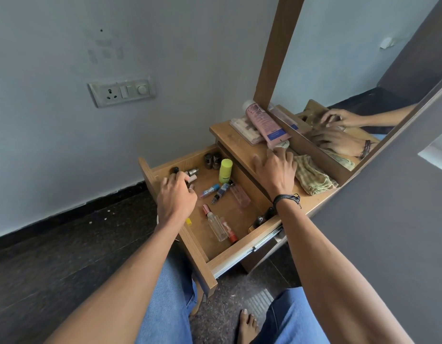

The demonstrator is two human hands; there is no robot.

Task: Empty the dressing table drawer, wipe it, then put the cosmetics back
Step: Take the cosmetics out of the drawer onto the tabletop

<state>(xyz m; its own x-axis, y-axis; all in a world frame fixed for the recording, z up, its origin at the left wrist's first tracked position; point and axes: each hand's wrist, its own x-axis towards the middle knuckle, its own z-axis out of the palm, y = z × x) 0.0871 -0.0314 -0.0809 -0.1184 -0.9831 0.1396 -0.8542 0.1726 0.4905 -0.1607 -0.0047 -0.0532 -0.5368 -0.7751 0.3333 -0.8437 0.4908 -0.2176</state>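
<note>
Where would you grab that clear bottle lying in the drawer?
Around its middle, from straight above, fingers across its narrow width. The clear bottle lies flat on the drawer floor with its long sides exposed, and the drawer walls block a sideways approach. A red tube lies close beside it, so pinch carefully.

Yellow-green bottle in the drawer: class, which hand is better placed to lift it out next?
Right, probably. The right hand lies open on the tabletop near the yellow-green bottle; the left hand grips small bottles.
</note>
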